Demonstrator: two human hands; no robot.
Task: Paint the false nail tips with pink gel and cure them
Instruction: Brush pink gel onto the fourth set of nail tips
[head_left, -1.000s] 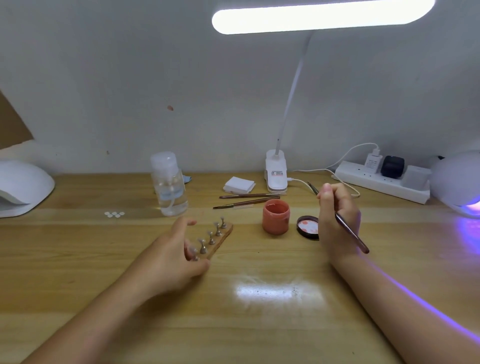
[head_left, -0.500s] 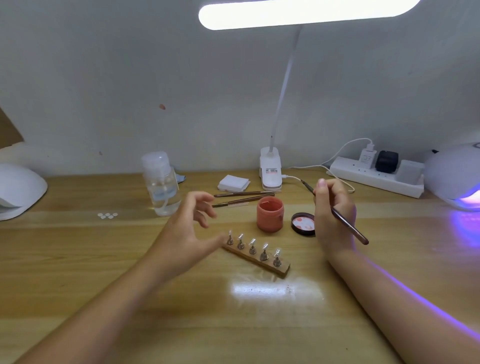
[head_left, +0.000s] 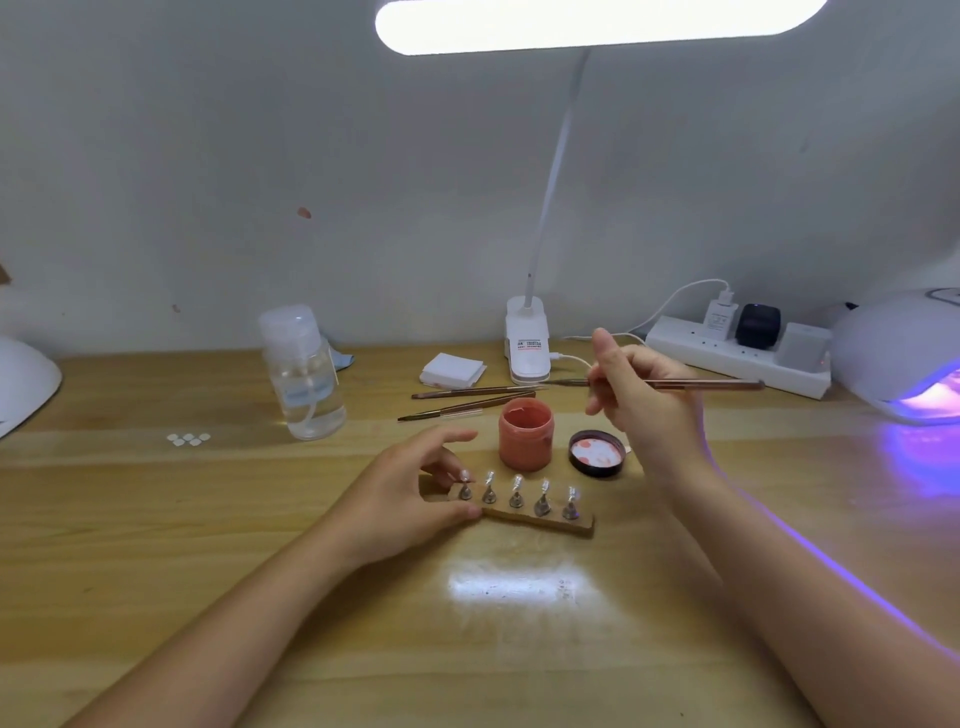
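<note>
Gripping the left end of the holder, left hand steadies it on the table; five clear tips stand upright. Right hand pinches a brush level above the open gel pot, lid beside.

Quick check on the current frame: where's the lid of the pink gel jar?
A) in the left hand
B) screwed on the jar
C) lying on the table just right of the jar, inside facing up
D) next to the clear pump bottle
C: the dark lid lies on the table beside the open pink gel jar, on its right, with its pink-smeared inside facing up.
</note>
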